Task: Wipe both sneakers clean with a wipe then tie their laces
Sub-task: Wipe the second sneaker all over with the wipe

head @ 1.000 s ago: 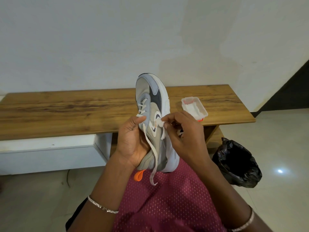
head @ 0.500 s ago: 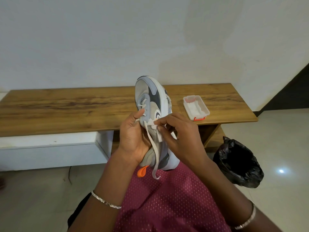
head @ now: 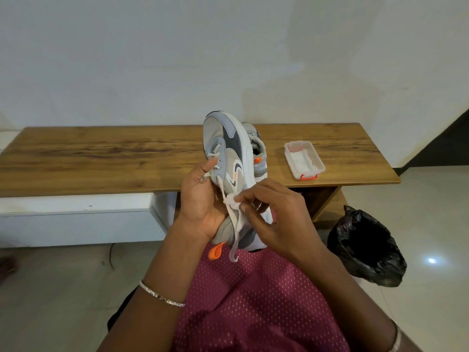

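Grip steady, the left hand (head: pixel 200 201) curls round the sneaker (head: pixel 228 138), held upright over the lap. The right hand (head: pixel 281 219) pinches a wadded wipe (head: pixel 232 200), which has slid from the logo down toward the collar. Wiping goes on; laces (head: pixel 236 232) hang untied, and the second sneaker (head: pixel 256 143) waits on the surface (head: pixel 101 158).

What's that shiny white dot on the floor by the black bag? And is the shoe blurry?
Head view: the dot is glare, a light reflecting off the glossy floor beside the black bag; head view too: no blur, the sneaker and the wipe pinched in the right hand look sharp.
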Demonstrator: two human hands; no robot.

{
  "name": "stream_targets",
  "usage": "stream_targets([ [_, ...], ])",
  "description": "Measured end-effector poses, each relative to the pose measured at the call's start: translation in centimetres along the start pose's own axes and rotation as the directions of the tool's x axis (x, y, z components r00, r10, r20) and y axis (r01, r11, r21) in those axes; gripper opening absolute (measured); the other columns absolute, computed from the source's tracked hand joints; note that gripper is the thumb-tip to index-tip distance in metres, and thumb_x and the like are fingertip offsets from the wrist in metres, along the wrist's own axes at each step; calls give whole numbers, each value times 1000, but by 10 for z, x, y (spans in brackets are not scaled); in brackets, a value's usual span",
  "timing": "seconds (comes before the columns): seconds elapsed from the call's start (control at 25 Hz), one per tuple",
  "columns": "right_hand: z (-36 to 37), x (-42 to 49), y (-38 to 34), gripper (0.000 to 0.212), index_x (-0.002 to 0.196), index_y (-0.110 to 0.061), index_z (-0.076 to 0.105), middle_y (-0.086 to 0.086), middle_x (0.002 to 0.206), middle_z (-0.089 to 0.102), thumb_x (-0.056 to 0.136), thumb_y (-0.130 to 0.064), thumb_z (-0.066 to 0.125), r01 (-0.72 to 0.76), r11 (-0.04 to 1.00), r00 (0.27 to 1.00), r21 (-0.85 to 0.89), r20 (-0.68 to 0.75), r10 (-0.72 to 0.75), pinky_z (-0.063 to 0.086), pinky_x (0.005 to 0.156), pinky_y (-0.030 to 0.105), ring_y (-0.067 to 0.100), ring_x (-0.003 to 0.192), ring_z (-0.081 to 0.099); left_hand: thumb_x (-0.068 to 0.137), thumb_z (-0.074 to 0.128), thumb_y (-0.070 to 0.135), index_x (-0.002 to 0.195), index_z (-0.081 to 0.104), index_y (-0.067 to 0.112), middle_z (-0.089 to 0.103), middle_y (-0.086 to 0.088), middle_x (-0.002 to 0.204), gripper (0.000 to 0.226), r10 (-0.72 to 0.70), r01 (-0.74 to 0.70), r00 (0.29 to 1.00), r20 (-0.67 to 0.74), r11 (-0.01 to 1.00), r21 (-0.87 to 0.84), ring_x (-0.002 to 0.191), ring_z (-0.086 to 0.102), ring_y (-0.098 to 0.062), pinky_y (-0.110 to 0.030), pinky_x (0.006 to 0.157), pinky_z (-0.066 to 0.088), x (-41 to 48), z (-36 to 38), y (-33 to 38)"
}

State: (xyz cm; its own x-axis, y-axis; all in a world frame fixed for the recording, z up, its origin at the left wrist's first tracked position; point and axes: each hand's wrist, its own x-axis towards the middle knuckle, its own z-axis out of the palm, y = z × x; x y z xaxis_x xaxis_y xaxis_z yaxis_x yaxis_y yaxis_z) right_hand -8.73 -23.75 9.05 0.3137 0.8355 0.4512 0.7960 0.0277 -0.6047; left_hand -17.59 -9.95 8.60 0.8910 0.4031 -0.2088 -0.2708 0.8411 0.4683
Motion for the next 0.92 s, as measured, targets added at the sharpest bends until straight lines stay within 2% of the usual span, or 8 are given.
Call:
stream_targets([
  [0.2,5,21,12,16,103,-14,73,0,97,63,93,-8,62,24,988,999,-155,-29,-29,54,66,37,14,86,62,99,48,41,133,55,4,62,-13,100,52,-95,98,994,50,993,-67,88,62,-21,-33,90,48,0,1,-13],
  [0.36,1,6,4,21,99,-19,75,-1,95,63,89,-7,61,82,981,997,-175,17,-80,53,64,37,18,87,61,100,43,45,133,56,7,65,-13,101,53,-78,82,996,49,994,-72,87,61,-22,-33,82,51,2,0,-10],
  [0.44,2,0,-1,21,97,-21,76,-1,94,63,86,-8,62,105,974,994,-201,34,-100,52,64,39,20,86,61,101,41,45,126,66,6,67,-14,106,54,-72,73,997,15,997,-39,95,59,-22,-31,96,42,2,2,-9],
  [0.48,4,0,0,22,96,-20,76,-1,94,64,86,-7,62,105,973,994,-205,22,-103,53,64,39,20,86,61,100,41,46,122,70,6,66,-13,104,54,-85,86,996,17,995,-42,95,55,-21,-29,97,33,1,4,-9],
  [0.6,8,10,10,25,99,-16,76,-1,94,65,90,-11,54,40,982,996,-185,-75,-55,55,66,37,18,85,63,98,47,44,122,68,3,58,-11,95,52,-131,133,991,27,986,-101,84,53,-18,-26,89,37,2,6,-11],
  [0.72,10,14,18,36,106,-13,76,2,95,66,93,-21,43,-6,980,993,-199,-117,-18,56,65,38,19,85,64,97,55,40,145,49,3,55,-16,107,61,-145,147,989,21,986,-78,94,57,-25,-34,102,41,1,1,-10],
  [0.84,12,1,11,27,106,-13,75,1,97,65,94,-14,50,38,985,993,-170,-103,-56,54,69,29,15,88,62,97,52,39,142,55,4,65,-18,114,56,-110,110,994,-22,994,-3,97,65,-29,-43,95,53,2,-5,-5],
  [0.92,15,-15,4,22,106,-13,74,0,100,63,93,-8,57,42,994,996,-105,-79,-51,50,74,21,11,91,60,97,51,39,138,61,7,66,-17,123,53,-60,65,995,-78,996,62,108,64,-32,-50,108,44,3,-8,-2],
])
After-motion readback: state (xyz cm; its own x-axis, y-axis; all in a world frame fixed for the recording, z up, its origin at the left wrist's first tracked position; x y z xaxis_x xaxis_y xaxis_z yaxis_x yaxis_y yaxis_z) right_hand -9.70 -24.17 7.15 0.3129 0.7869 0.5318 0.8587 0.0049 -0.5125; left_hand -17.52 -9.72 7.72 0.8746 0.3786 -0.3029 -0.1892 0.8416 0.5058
